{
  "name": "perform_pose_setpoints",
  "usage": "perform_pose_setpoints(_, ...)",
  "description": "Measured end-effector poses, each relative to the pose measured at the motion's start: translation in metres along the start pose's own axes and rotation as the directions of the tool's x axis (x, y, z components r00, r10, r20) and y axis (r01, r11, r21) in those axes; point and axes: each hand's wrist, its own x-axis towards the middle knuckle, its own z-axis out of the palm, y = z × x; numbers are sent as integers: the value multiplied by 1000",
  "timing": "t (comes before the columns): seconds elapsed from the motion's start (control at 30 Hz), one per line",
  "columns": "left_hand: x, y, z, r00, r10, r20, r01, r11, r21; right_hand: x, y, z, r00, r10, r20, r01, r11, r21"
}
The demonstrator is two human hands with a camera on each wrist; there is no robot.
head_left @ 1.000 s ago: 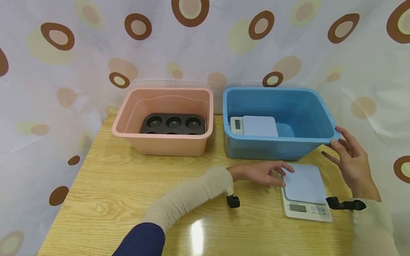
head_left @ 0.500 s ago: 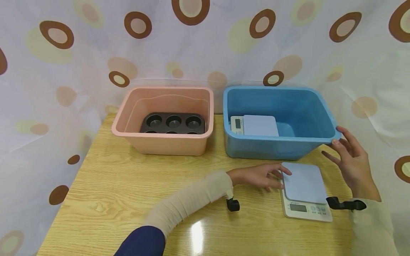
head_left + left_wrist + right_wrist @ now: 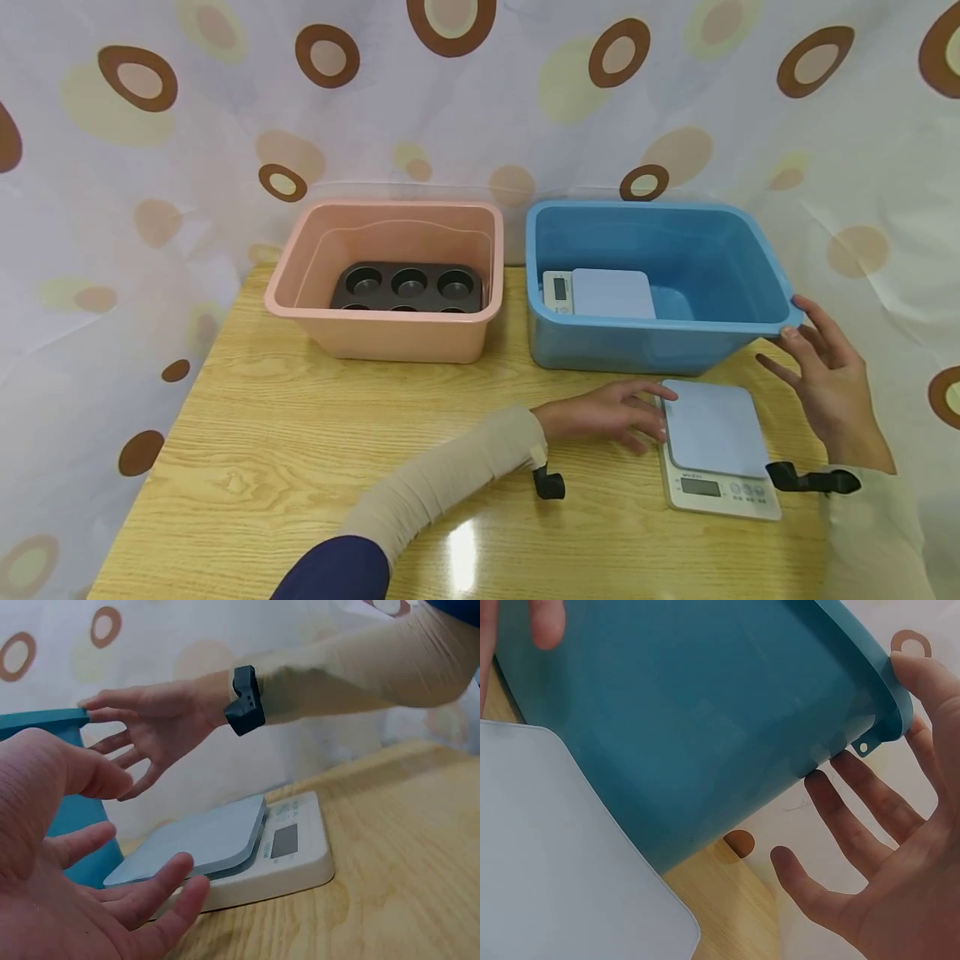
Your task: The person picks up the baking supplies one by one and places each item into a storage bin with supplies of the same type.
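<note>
A white kitchen scale (image 3: 718, 433) with a pale blue weighing plate lies on the table in front of the blue bin (image 3: 626, 350). My left hand (image 3: 600, 417) is at the scale's left side, fingers loosely spread, fingertips overlapping the plate's edge in the head view. In the left wrist view its fingers are apart, with nothing between them. My right hand (image 3: 832, 387) holds the front right corner of the bin's rim between thumb and index finger; its other fingers are spread below. A second kitchen scale (image 3: 611, 293) lies inside the bin at the left.
To the left of the blue bin stands a pink bin (image 3: 397, 337) with a dark muffin tin (image 3: 408, 283) inside. Both stand at the back of the wooden table (image 3: 300, 442), against a patterned curtain (image 3: 450, 108).
My left hand has drawn back slightly to the left from the scale's plate. The right hand keeps its hold on the bin's corner, and both scales stay in place.
</note>
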Motion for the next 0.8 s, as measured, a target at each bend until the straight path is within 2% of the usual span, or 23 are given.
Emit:
perform_pose_setpoints(0.13, 1, -5, 1, 999, -15, -52, 9, 992, -127, 0, 0, 0, 1000, 0, 5, 0, 1000, 3)
perform_pose_setpoints(0.33, 6, -11, 2, 992, -56, -116, 23, 963, -269, 0, 0, 0, 1000, -1, 10, 1, 1000, 19)
perform_pose_setpoints(0.63, 9, -16, 5, 981, -92, -170, 28, 937, -348, -1, 1, -1, 1000, -5, 17, 4, 999, 33)
perform_pose_setpoints(0.8, 10, -17, 8, 975, -92, -205, 20, 944, -329, 0, 0, -1, 1000, -3, 6, 3, 1000, 17)
